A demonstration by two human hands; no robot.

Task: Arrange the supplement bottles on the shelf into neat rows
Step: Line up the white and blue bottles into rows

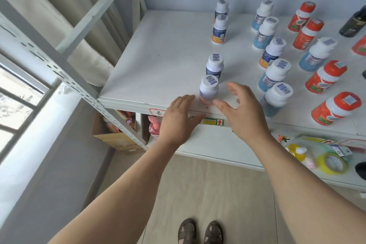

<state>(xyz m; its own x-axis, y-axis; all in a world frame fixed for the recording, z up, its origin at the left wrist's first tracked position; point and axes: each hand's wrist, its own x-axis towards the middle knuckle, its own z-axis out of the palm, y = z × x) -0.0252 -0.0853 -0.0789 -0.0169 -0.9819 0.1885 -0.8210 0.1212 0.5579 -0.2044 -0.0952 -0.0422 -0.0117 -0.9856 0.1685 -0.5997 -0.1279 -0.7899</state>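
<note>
Both hands, left hand (179, 117) and right hand (242, 111), hover open, grasping nothing, flanking a white-capped orange-labelled plastic bottle (208, 91); they should close gently low on its sides to slide it straight.

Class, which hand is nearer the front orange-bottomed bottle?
Too close to call. The left hand is beside the front orange-bottomed bottle on its left; the right hand on its right.

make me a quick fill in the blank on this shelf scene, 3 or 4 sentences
1. The front bottle between the two hands has a ____ cap.
2. The row nearest the right edge holds bottles with ____ caps, like this one.
3. The left hand and right hand both hold ____.
4. On the lower shelf lies a roll of ____ tape.

Missing words: white; red; nothing; yellow
</note>
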